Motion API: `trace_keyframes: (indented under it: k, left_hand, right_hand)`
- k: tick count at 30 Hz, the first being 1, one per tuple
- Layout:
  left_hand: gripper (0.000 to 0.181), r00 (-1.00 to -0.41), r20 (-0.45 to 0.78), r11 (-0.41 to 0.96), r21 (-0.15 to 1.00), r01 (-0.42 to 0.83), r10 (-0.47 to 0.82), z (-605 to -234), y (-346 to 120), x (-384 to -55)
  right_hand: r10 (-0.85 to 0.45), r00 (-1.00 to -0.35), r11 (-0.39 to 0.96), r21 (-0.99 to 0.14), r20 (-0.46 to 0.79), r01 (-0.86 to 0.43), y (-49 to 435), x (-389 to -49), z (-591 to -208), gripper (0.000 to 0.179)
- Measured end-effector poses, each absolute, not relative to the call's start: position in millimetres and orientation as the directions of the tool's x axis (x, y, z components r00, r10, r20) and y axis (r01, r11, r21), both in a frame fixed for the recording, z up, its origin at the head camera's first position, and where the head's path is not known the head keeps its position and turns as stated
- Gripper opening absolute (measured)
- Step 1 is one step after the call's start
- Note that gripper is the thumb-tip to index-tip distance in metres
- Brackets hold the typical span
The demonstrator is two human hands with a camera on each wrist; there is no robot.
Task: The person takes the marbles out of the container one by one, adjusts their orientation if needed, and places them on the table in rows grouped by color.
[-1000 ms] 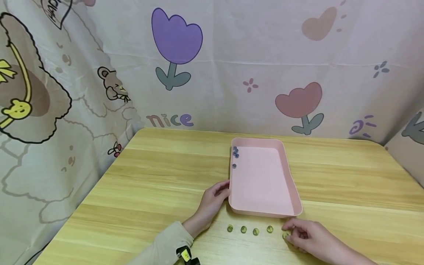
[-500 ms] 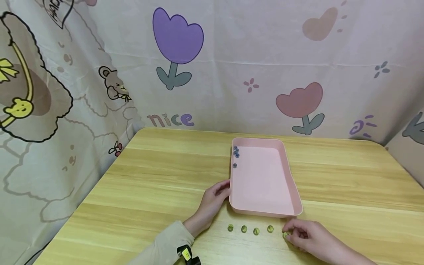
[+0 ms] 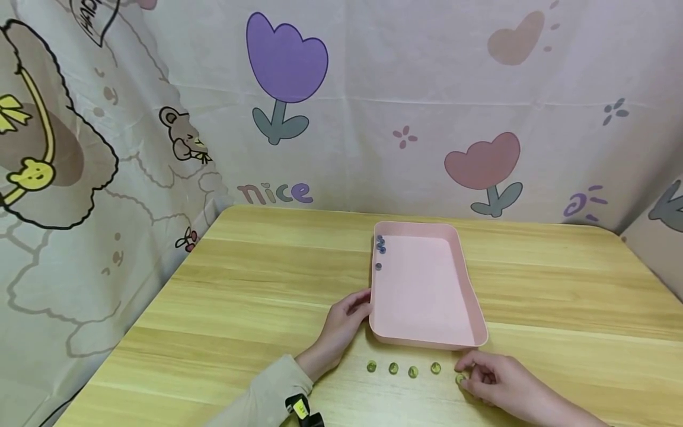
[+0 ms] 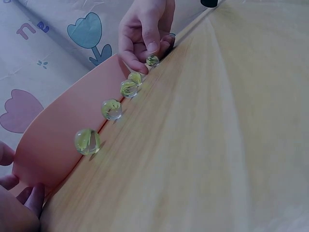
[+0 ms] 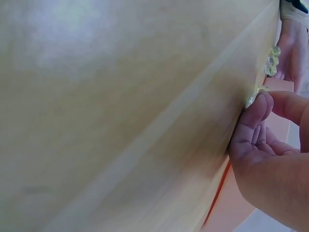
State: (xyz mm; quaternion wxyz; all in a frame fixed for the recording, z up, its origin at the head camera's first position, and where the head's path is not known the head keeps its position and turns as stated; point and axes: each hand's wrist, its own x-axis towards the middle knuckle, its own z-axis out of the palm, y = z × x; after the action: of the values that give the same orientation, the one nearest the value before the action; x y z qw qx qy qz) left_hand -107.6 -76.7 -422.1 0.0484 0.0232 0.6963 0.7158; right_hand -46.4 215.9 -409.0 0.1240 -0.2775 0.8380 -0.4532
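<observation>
My right hand [image 3: 496, 382] has its thumb and index finger around a clear marble [image 3: 460, 378] with yellow-green swirls, low at the table surface near the tray's front right corner. From there a loose row of several like marbles [image 3: 413, 372] runs leftward along the front of a pink tray [image 3: 421, 284]. At the tray's left side, the fingers of my left hand [image 3: 341, 329] touch the outer wall near the front corner. In the left wrist view, the held marble [image 4: 152, 60] shows beside the right thumb tip. The right wrist view mostly hides it behind the fingers.
Several small blue marbles [image 3: 380, 244] lie inside the tray along its left wall, one a little apart from the others. Tray and hands are on a wood-grain table [image 3: 256, 267]. A printed cloth [image 3: 363, 71] hangs behind and to the left.
</observation>
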Motion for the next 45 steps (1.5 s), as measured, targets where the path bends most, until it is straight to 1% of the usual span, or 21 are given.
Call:
trace_keyframes:
  k: [14, 25, 30, 31, 34, 37, 39, 41, 45]
  left_hand:
    - [0.039, -0.993, -0.038, -0.028, 0.999, -0.041, 0.110, -421.9, -74.6, -107.8]
    - [0.039, -0.994, -0.035, -0.029, 0.999, -0.038, 0.106, -421.8, -73.0, -108.4]
    - [0.040, -0.993, -0.034, -0.028, 0.999, -0.037, 0.110, -421.8, -74.1, -108.2]
    - [0.040, -0.993, -0.034, -0.028, 0.999, -0.038, 0.110, -421.7, -74.5, -108.2]
    - [0.040, -0.993, -0.034, -0.032, 0.999, -0.038, 0.111, -421.3, -75.8, -107.7]
    - [0.040, -0.994, -0.028, -0.036, 0.999, -0.032, 0.109, -421.0, -76.6, -107.9]
    - [0.040, -0.994, -0.026, -0.036, 0.999, -0.030, 0.109, -420.9, -76.8, -107.8]
    - [0.040, -0.994, -0.028, -0.033, 0.999, -0.032, 0.106, -421.1, -76.9, -108.1]
    - [0.040, -0.994, -0.032, -0.030, 0.999, -0.036, 0.107, -422.2, -77.2, -108.2]
  right_hand:
    - [-0.570, -0.821, 0.451, -0.817, 0.047, -0.359, 219.9, -43.7, -408.2, 0.015]
    - [-0.571, -0.814, 0.436, -0.803, 0.102, -0.407, 226.1, -42.1, -411.6, 0.021]
    - [-0.567, -0.820, 0.436, -0.817, 0.077, -0.378, 232.6, -41.6, -408.4, 0.020]
    - [-0.566, -0.819, 0.443, -0.805, 0.090, -0.394, 233.8, -42.3, -406.8, 0.020]
    - [-0.529, -0.840, 0.511, -0.744, 0.123, -0.431, 237.6, -45.0, -397.3, 0.017]
    - [-0.457, -0.877, 0.608, -0.668, 0.148, -0.429, 241.9, -48.9, -383.1, 0.014]
    - [-0.397, -0.911, 0.667, -0.648, 0.111, -0.369, 243.4, -51.3, -372.2, 0.012]
    - [-0.360, -0.930, 0.695, -0.642, 0.078, -0.322, 243.5, -53.9, -363.0, 0.013]
    - [-0.285, -0.957, 0.693, -0.679, 0.050, -0.242, 237.6, -57.8, -350.3, 0.019]
